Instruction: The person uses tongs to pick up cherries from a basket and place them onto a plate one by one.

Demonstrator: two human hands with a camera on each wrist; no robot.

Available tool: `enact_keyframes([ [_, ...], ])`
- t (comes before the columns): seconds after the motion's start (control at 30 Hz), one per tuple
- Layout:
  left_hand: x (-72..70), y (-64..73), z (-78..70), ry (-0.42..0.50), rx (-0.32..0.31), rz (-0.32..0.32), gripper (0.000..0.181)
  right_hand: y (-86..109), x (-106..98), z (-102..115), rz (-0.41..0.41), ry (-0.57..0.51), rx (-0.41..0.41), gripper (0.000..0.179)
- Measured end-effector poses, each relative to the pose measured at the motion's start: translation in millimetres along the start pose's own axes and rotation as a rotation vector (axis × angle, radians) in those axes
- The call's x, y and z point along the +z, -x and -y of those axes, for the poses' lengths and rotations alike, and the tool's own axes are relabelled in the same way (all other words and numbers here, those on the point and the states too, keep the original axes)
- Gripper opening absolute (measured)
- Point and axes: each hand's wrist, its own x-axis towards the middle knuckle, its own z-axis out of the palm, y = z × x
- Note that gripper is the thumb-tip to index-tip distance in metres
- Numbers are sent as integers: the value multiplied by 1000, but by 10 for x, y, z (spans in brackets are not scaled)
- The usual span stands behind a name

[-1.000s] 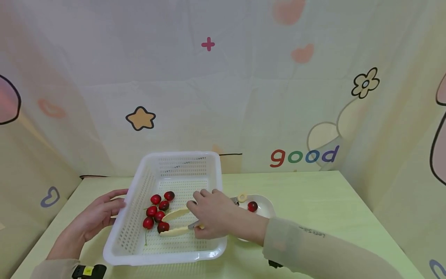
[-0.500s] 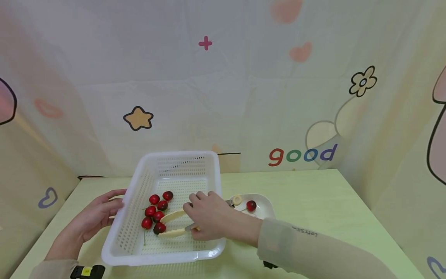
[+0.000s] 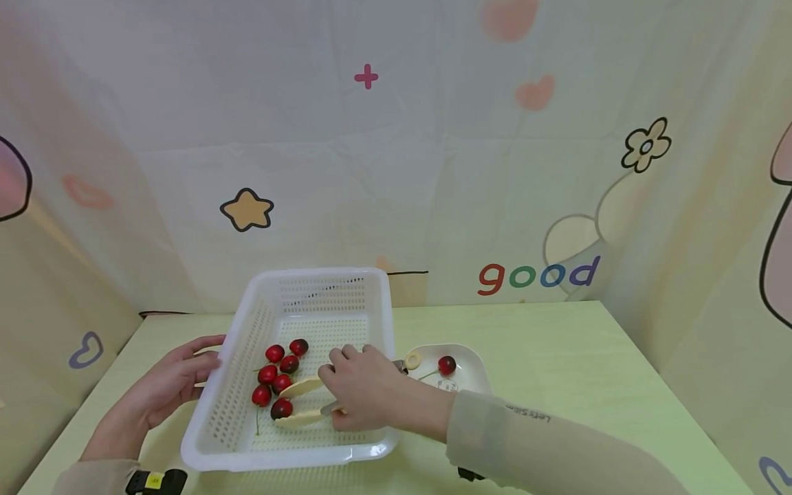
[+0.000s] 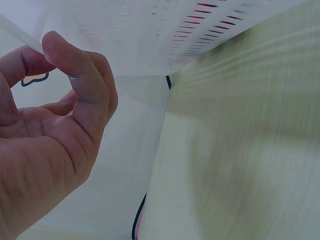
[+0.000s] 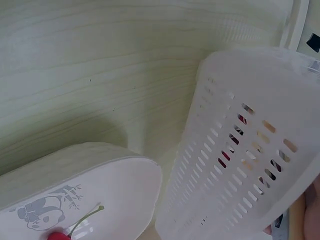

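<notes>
Right hand (image 3: 361,388) and cream-tipped tongs (image 3: 301,419) sit farther left over the basket than 1.0 s ago; the nearest cherry (image 3: 281,408) has shifted slightly left with the tips. More of the white dish (image 3: 478,371) now shows behind the hand.

Right-hand fingers: curled round the tongs' metal arms, clamped on them. Tong tips stand apart, the nearest cherry between them; whether they squeeze it cannot be told. Ring (image 3: 412,359) at the tongs' rear end projects past the basket's right rim toward the dish.

Left hand (image 3: 170,378): fingers bent, clamped on the left rim of the white perforated basket (image 3: 291,462), as the left wrist view shows.

Cherry positions: seven inside the basket, in its left half, closely grouped; the remaining six cherries (image 3: 268,375) lie beyond the nearest one. One long stem points toward the near rim. An eighth cherry (image 3: 447,365) lies on the dish, right of the basket; its green stem (image 5: 86,219) passes beside a grey panda print (image 5: 45,215).

Support: pale wood-grain table (image 3: 557,392). Behind: printed cloth (image 3: 396,185) with star, flower and the word "good".
</notes>
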Motion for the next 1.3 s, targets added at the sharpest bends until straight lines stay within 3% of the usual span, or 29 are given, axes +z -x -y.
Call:
enact_keyframes([
  [0.8,16,4,-11,-9,-2,-5,60,23,-8,-17,22,-16,9,43],
  [1.3,16,5,-11,-13,0,1,61,216,-54,-207,-98,-59,22,40],
])
